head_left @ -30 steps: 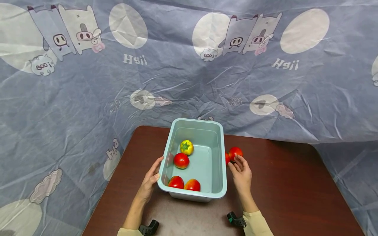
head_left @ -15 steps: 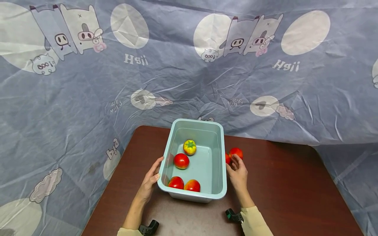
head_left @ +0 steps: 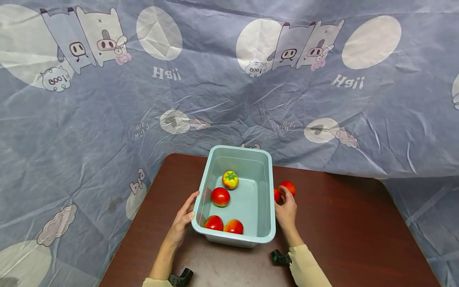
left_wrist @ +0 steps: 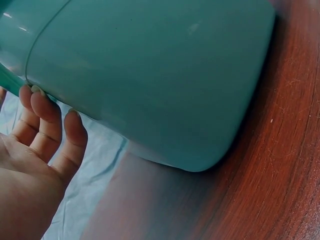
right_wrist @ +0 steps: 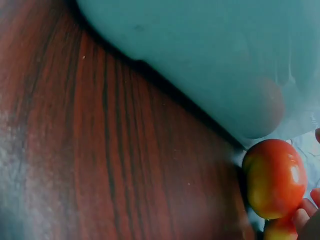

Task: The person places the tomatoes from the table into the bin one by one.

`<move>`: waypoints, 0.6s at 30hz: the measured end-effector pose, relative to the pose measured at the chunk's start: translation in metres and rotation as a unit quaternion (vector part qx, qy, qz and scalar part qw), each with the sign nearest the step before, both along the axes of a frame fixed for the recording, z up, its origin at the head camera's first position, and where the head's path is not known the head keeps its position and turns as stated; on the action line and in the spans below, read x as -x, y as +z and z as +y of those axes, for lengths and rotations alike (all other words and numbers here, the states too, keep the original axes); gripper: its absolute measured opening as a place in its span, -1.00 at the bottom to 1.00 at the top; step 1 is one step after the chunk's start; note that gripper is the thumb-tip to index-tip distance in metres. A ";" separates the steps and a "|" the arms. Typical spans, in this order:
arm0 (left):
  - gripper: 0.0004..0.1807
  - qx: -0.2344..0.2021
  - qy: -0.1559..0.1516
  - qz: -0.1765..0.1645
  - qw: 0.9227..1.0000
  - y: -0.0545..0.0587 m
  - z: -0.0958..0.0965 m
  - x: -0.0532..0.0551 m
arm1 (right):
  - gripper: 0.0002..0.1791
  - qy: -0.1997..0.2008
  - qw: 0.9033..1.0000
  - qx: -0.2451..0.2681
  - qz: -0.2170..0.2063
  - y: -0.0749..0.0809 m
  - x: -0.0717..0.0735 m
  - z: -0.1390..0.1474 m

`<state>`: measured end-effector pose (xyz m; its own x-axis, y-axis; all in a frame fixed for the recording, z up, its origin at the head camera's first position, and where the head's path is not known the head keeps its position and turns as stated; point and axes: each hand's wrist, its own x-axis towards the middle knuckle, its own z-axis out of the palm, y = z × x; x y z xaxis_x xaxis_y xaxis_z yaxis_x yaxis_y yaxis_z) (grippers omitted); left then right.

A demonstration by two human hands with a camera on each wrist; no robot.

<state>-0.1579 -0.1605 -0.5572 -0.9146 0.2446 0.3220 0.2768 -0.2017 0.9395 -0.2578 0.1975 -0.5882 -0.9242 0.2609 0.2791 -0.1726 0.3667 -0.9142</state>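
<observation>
Just right of the grey-green plastic bin [head_left: 249,199], two red tomatoes [head_left: 289,186] lay at the nearer right hand [head_left: 287,210], its grip impossible to tell; the left hand [head_left: 180,223] held the bin.

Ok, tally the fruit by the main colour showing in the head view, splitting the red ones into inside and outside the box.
Red fruit inside the box: 3
Red fruit outside the box, by the right hand: 2
Yellow fruit, green-topped, inside the box: 1
Total: 6
</observation>
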 end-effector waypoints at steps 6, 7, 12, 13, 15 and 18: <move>-0.31 0.005 0.000 0.000 1.000 0.001 0.000 -0.001 | -0.39 -0.025 0.998 -0.057 0.010 -0.011 0.007 -0.002; -0.31 0.005 0.000 0.001 1.000 0.001 0.000 -0.001 | -0.39 -0.028 0.998 -0.064 0.011 -0.013 0.008 -0.002; -0.31 0.004 0.004 0.003 1.000 0.002 0.000 -0.002 | -0.40 -0.036 0.996 -0.079 0.020 -0.019 0.011 -0.003; -0.31 0.003 0.004 0.003 1.000 0.002 0.000 -0.001 | -0.40 -0.038 0.996 -0.082 0.022 -0.020 0.012 -0.003; -0.31 0.004 0.004 0.004 1.000 0.002 0.000 -0.001 | -0.39 -0.042 0.995 -0.088 0.024 -0.023 0.013 -0.003; -0.31 0.003 0.003 0.003 1.000 0.001 -0.001 -0.001 | -0.40 -0.047 0.994 -0.100 0.023 -0.027 0.014 -0.003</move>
<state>-0.1566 -0.1611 -0.5560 -0.9143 0.2401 0.3262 0.2839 -0.1944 0.9389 -0.2717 0.1942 -0.6155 -0.8831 0.2808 0.3758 -0.1691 0.5565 -0.8134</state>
